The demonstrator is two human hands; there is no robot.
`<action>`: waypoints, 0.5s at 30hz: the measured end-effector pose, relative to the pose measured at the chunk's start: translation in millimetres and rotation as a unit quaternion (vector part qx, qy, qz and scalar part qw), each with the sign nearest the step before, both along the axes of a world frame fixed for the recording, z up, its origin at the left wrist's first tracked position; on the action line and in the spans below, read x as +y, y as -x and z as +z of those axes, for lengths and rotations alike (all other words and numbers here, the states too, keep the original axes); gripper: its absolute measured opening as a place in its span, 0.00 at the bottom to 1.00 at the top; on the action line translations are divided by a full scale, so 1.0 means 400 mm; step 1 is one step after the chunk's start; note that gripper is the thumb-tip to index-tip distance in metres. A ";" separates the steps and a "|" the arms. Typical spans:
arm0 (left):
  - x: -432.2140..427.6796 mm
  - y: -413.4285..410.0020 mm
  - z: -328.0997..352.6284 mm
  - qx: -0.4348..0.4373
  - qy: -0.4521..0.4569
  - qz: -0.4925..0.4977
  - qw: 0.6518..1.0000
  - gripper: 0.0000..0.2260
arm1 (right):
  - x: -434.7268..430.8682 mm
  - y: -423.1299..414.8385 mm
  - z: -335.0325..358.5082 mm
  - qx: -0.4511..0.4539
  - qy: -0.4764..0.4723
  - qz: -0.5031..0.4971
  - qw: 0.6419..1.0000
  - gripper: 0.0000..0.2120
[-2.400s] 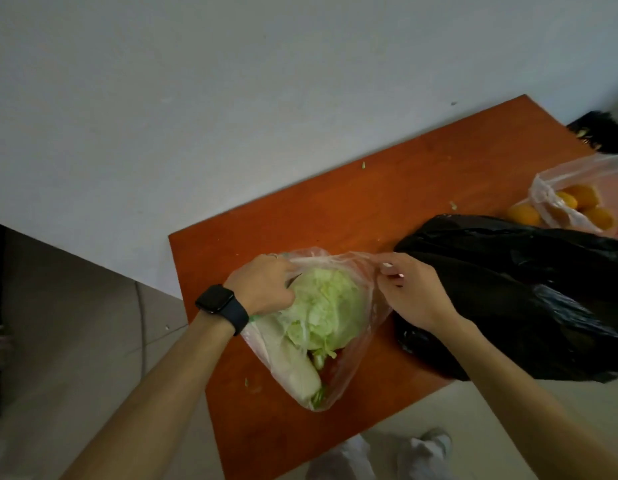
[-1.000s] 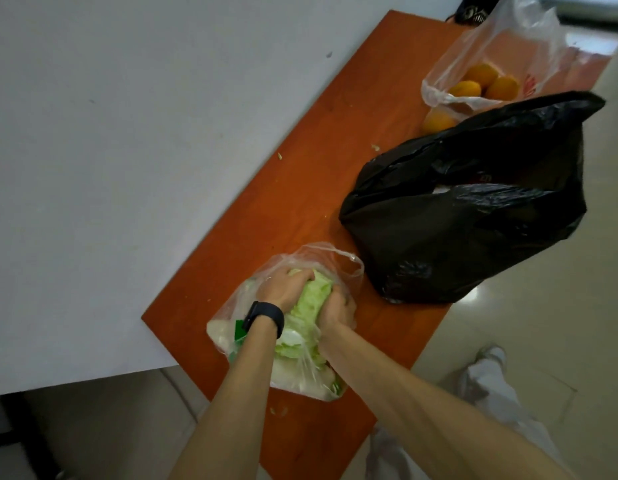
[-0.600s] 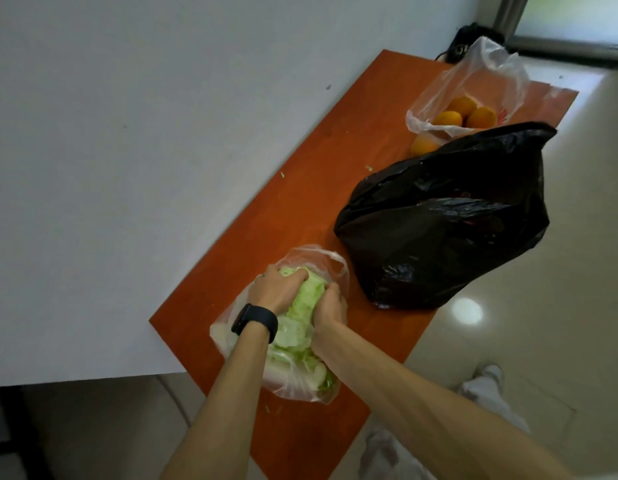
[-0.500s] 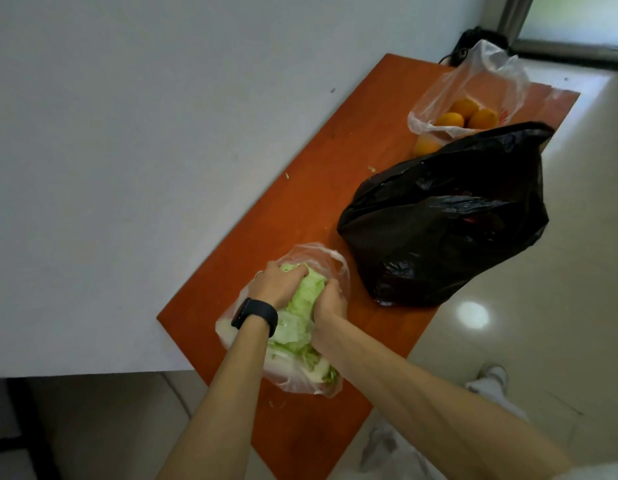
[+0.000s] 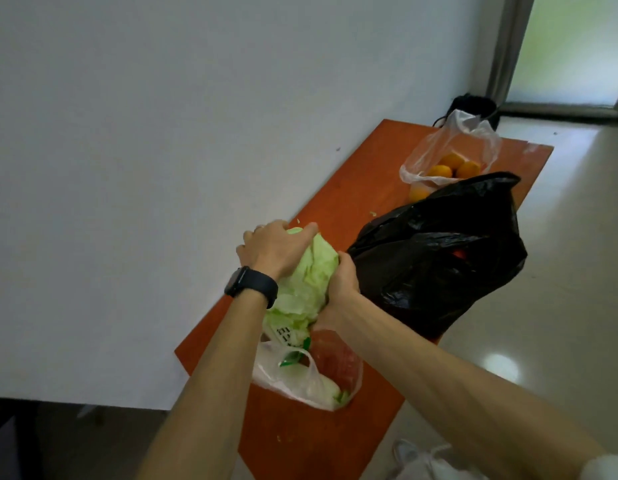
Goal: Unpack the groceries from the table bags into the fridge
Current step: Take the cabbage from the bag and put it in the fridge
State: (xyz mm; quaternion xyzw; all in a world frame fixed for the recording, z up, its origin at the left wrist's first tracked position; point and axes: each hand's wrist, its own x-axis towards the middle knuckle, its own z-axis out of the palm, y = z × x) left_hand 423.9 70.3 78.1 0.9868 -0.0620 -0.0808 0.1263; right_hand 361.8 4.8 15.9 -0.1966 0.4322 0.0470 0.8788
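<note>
Orange-brown table [image 5: 356,188] runs along a white wall [image 5: 162,133]. Both hands clasp the cabbage [image 5: 311,278]. The left hand [image 5: 272,249] lies over its top with the fingers curled round the far side. The right hand [image 5: 344,282] grips its right flank, fingertips hidden behind the leaves. Directly beneath the grip the vegetable bag [image 5: 297,379] lies slumped on the table, with the cabbage's lower end at its mouth; its other contents are hard to make out. Just right of the grip sits a black bag [image 5: 439,265], its contents concealed, and beyond it a fruit bag [image 5: 453,140] of oranges [image 5: 439,172]. Both forearms reach forward, with a black watch [image 5: 252,287] on the left wrist.
</note>
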 end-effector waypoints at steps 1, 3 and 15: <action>-0.021 -0.004 0.041 -0.021 0.030 -0.021 0.999 0.34 | -0.033 0.008 0.031 -0.034 -0.003 -0.006 0.999 0.21; -0.066 -0.006 0.125 -0.057 0.117 -0.066 0.989 0.35 | -0.111 0.021 0.100 -0.076 -0.012 -0.002 0.997 0.24; -0.585 0.148 0.291 -0.064 0.540 -0.204 0.814 0.18 | -0.727 0.190 0.338 -0.151 0.283 -0.110 0.941 0.49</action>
